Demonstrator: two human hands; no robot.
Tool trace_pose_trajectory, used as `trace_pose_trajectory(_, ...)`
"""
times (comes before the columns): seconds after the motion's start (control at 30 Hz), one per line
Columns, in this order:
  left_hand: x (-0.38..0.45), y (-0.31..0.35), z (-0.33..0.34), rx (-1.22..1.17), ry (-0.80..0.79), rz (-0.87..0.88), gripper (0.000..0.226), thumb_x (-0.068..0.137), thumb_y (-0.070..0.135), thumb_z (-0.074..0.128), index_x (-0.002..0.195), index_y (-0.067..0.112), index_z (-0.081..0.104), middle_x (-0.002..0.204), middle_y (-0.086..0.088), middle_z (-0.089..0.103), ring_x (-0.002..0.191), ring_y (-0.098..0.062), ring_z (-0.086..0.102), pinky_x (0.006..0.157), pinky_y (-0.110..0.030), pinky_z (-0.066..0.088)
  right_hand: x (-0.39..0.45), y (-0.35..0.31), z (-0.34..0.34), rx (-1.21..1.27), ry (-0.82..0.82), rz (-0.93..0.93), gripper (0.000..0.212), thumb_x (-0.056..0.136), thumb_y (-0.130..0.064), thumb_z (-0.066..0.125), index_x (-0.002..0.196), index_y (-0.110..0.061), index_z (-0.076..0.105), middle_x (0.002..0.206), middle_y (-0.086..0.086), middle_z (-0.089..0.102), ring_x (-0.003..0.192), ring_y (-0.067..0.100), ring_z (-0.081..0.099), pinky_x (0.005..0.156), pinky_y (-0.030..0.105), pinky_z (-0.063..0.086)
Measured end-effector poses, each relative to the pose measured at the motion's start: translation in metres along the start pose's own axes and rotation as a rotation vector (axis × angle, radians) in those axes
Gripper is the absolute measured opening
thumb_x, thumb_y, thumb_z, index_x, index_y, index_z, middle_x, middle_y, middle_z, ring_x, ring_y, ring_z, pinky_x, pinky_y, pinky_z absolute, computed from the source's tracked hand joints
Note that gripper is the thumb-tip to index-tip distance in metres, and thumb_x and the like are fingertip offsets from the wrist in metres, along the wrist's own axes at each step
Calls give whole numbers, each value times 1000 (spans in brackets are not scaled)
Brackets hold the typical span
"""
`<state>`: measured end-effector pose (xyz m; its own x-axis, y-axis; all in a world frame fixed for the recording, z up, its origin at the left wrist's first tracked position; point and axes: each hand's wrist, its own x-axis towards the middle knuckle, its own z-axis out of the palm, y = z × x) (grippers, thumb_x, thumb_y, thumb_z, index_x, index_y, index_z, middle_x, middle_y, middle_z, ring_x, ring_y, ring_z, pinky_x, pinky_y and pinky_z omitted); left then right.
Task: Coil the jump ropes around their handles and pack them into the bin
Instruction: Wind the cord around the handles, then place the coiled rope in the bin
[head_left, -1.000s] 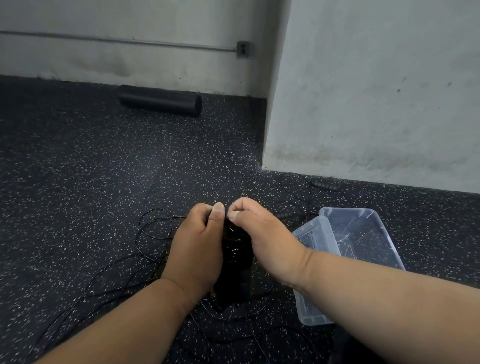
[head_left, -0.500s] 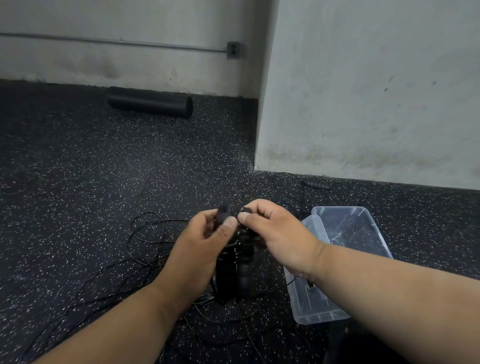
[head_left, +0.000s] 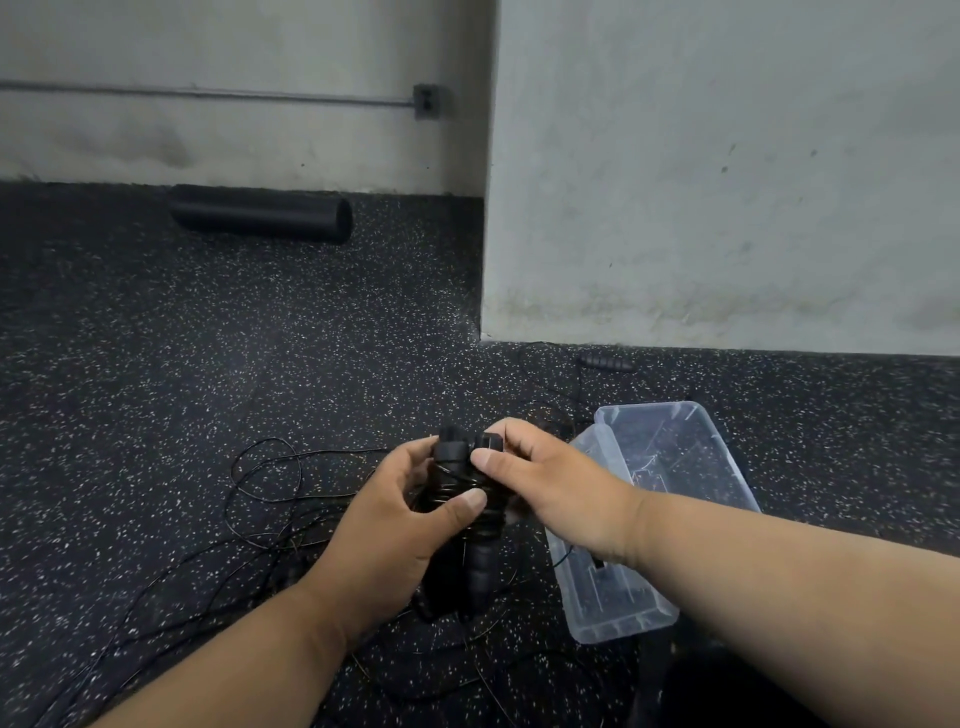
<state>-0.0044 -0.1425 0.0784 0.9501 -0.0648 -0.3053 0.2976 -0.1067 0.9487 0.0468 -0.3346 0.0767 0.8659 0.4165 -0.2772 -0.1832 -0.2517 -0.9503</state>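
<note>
Two black jump rope handles (head_left: 480, 561) stand side by side above the floor, with thin black rope wound around their upper half. My left hand (head_left: 395, 525) grips them from the left, thumb pressed across the coils. My right hand (head_left: 550, 483) pinches the top of the right handle between thumb and fingers. Loose black rope (head_left: 265, 473) lies in loops on the floor to the left and below. A clear plastic bin (head_left: 613, 618) sits on the floor just right of my hands; black items show in its near end.
Another black handle (head_left: 605, 362) lies by the foot of the grey wall (head_left: 727, 182). A black foam roller (head_left: 262, 213) rests against the far wall. The floor is dark speckled rubber.
The handles' tops have come into view above my fingers. My left thumb has slid down onto the coils, and my right hand has shifted to the right handle's top.
</note>
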Motion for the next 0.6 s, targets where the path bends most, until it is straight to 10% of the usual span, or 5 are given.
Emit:
trace_pose_trajectory(0.3, 19, -9, 17, 70, -156, -55, 75, 86, 38, 76, 152, 35, 40, 140, 17, 54, 116, 7, 62, 82, -9, 52, 2, 24, -59, 32, 200, 90, 19, 101, -28, 68, 102, -9, 64, 89, 4, 67, 82, 19, 64, 77, 38, 53)
trace_pose_trajectory(0.6, 42, -24, 33, 354, -93, -150, 24, 101, 38, 66, 125, 42, 62, 119, 17, 69, 111, -1, 64, 105, -34, 51, 0, 121, -182, -100, 812, 403, 23, 99, -29, 69, 85, -12, 62, 84, 15, 69, 68, 26, 58, 63, 38, 44)
